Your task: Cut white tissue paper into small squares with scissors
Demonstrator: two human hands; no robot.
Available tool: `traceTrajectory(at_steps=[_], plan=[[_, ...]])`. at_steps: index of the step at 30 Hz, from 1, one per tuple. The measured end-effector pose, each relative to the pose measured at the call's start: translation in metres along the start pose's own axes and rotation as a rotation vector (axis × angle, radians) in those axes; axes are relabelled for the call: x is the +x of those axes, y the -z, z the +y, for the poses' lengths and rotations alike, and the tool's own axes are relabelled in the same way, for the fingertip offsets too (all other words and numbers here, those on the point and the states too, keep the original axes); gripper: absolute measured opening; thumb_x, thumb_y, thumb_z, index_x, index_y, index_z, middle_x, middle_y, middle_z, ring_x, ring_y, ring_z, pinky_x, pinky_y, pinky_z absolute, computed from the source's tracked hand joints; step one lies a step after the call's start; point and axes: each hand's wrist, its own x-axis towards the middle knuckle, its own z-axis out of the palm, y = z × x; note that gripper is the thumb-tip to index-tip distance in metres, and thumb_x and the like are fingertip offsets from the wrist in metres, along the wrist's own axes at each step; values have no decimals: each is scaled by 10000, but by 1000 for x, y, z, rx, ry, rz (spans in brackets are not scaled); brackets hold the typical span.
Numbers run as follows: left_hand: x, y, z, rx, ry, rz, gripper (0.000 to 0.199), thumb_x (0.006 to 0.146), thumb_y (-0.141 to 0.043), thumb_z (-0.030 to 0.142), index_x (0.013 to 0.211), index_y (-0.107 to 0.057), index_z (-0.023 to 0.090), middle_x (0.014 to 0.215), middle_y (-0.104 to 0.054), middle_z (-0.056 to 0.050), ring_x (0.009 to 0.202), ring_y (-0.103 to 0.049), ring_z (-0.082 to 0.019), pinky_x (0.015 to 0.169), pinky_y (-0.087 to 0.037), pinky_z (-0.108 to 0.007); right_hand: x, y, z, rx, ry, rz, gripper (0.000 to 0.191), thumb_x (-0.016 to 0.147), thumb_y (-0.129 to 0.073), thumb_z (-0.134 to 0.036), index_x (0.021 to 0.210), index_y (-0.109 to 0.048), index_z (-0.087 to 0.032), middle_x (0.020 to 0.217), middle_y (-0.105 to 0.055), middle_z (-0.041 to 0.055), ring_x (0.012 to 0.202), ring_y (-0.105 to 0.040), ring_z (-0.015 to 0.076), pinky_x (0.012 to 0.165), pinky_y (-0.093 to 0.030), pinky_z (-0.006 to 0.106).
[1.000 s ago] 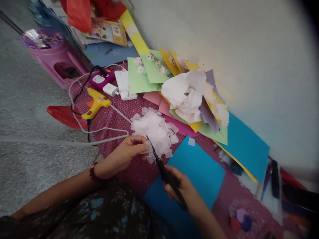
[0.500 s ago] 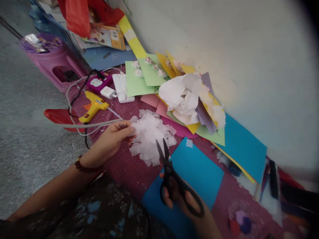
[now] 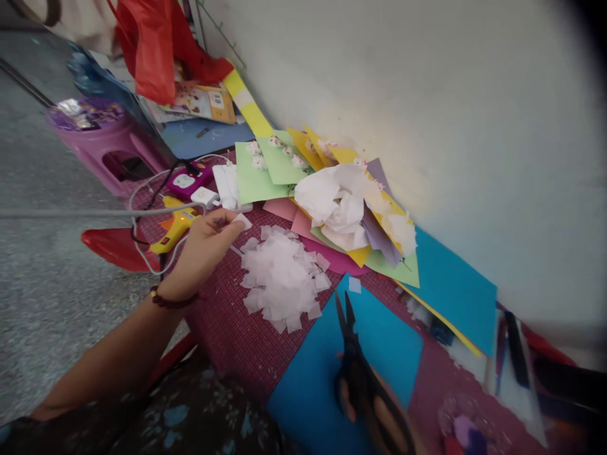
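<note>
A small white paper square (image 3: pixel 243 221) is pinched between the thumb and fingers of my left hand (image 3: pixel 206 243), raised at the left of a pile of thin white paper squares (image 3: pixel 284 272). Black-handled scissors (image 3: pixel 355 357) are in my right hand (image 3: pixel 384 407), blades slightly apart and pointing away from me above a blue sheet (image 3: pixel 384 332). One loose paper square (image 3: pixel 355 285) lies at that sheet's far corner. A thin pale cord (image 3: pixel 85 213) runs from the left edge to behind my left hand; I cannot tell whether my fingers touch it.
A yellow glue gun (image 3: pixel 175 224) and a purple power strip (image 3: pixel 190 181) with cables lie at the left. Behind the pile, coloured cards (image 3: pixel 265 174) bear a large white paper flower (image 3: pixel 336 202) against the wall. A pink stool (image 3: pixel 109 148) stands far left.
My left hand has moved away from the pile, up and left, with a paper square in its fingers. My right hand has carried the scissors right and nearer to me. The view has shifted slightly.
</note>
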Motion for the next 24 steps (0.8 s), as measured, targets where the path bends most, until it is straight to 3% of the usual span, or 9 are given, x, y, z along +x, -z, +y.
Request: traceTrajectory(at_steps=[2,5,9,12,16,21,24], plan=[[4,4,-2,17,-21,-3,131,838,-629,291,791,-644,170,771,-600,11,712,-499,-121,666,-383,-240,-5,9,2,14,-36,92,656,870,-430,-701,1336,-538,-253,851,-669,93,661,-618,257,642,-522,392],[6,6,-4,53,-20,-41,132,832,-625,299,783,-634,176,727,-575,19,657,-475,-114,628,-363,-245,-17,15,7,-27,-97,361,514,861,-607,-562,1274,-575,-258,916,-693,85,765,-663,264,689,-551,365],[5,3,-5,128,-10,-130,174,829,-608,334,760,-634,177,706,-600,17,638,-507,-119,624,-390,-249,-33,9,14,-137,-175,636,574,798,-692,-521,1304,-562,-283,1199,-685,93,1052,-667,312,822,-578,375],[5,2,0,176,-52,-246,300,905,-501,390,763,-654,175,774,-671,-21,741,-592,-160,710,-462,-281,-38,-2,19,-227,-246,753,606,800,-652,-523,1330,-556,-247,1260,-674,108,1142,-642,336,901,-566,408],[8,-3,12,228,-129,-313,480,989,-322,400,775,-682,165,888,-726,-76,928,-643,-192,853,-487,-308,-37,-14,26,-317,-221,815,602,799,-618,-488,1327,-559,-204,1308,-643,131,1193,-614,342,1022,-490,479],[13,-27,21,294,-250,-447,266,891,-509,343,795,-678,162,803,-715,-41,752,-626,-163,680,-477,-271,-29,-16,30,-424,-109,804,538,836,-590,-454,1318,-559,-218,1301,-625,126,1193,-600,318,1031,-467,500],[8,-47,22,329,-376,-569,208,857,-543,307,807,-682,161,809,-716,-38,744,-624,-157,676,-466,-270,-24,-15,30,-477,-65,823,517,849,-583,-416,1327,-550,-220,1303,-612,127,1186,-595,312,1026,-463,511]])
